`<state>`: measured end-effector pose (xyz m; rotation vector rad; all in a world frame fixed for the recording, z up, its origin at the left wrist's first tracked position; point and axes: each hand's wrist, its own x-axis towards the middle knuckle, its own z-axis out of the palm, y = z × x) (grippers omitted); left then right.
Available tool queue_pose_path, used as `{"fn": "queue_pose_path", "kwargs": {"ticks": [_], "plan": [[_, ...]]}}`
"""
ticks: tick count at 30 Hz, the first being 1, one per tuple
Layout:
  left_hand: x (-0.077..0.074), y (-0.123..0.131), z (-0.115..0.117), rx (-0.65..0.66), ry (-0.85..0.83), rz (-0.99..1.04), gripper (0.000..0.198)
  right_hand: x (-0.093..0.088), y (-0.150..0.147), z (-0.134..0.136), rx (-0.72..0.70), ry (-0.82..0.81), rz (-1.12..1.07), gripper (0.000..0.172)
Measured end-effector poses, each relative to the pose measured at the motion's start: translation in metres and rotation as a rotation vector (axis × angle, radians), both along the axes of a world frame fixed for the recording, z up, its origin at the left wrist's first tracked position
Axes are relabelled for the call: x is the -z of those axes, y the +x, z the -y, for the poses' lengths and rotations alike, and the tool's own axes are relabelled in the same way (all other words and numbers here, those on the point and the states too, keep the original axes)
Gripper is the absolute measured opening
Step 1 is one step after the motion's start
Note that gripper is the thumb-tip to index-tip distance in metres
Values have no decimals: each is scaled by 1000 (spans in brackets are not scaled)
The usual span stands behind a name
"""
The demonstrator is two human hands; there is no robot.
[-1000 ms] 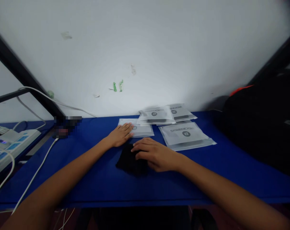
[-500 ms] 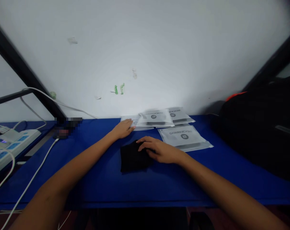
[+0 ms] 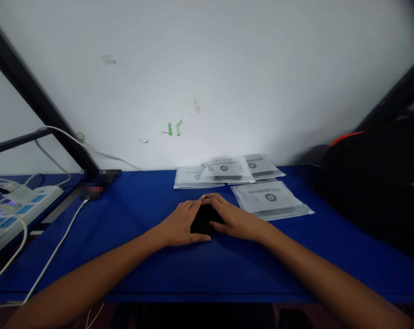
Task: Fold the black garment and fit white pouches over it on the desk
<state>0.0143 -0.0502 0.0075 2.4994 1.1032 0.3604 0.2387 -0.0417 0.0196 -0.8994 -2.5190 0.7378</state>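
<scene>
A small black folded cloth (image 3: 203, 220) lies on the blue table cover (image 3: 131, 256), mostly covered by my two hands. My left hand (image 3: 181, 225) lies flat on its left side, thumb along the near edge. On the right side rests my right hand (image 3: 234, 220), also flat, and the fingertips of both hands meet over the cloth's far edge. Neither hand grips anything. Just beyond the hands sit several grey-white printed plastic pouches, the nearest pouch (image 3: 271, 201) to the right of my right hand.
More pouches (image 3: 223, 169) are stacked against the white wall. A large black bag (image 3: 374, 183) fills the right side. At the left are a white power strip (image 3: 18, 205), a white cable (image 3: 56, 246) and a black slanted frame bar (image 3: 39, 100).
My left hand has come back from the far pouch onto the black cloth. Both hands have closed in over the cloth, which now shows smaller than before.
</scene>
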Motion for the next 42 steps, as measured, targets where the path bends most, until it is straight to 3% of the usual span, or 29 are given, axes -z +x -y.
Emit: {"fn": "queue_pose_path", "kwargs": {"ticks": [5, 9, 11, 16, 24, 31, 34, 40, 42], "plan": [[-5, -13, -8, -35, -17, 104, 86, 3, 4, -4, 29, 13, 38, 68], [-18, -27, -12, -42, 65, 92, 99, -2, 10, -8, 40, 109, 190, 47], [-26, -35, -15, -50, 125, 7, 97, -5, 16, -12, 78, 163, 287, 39], [-36, -53, -26, -9, 126, -225, 62, -13, 29, -21, 199, 179, 458, 39], [-37, -69, -42, -162, -4, -57, 25, -18, 30, -20, 243, 193, 548, 41], [-49, -90, -47, -173, -211, -31, 74, -17, 35, -21, 256, 231, 553, 39], [-49, -101, -53, -207, -147, -59, 77, -13, 37, -24, 265, 249, 553, 39], [-33, -120, -71, -403, 24, -84, 78, -10, 40, -27, 218, 216, 471, 44], [-31, -118, -72, -375, 80, -80, 75, -10, 41, -26, 200, 186, 471, 47]]}}
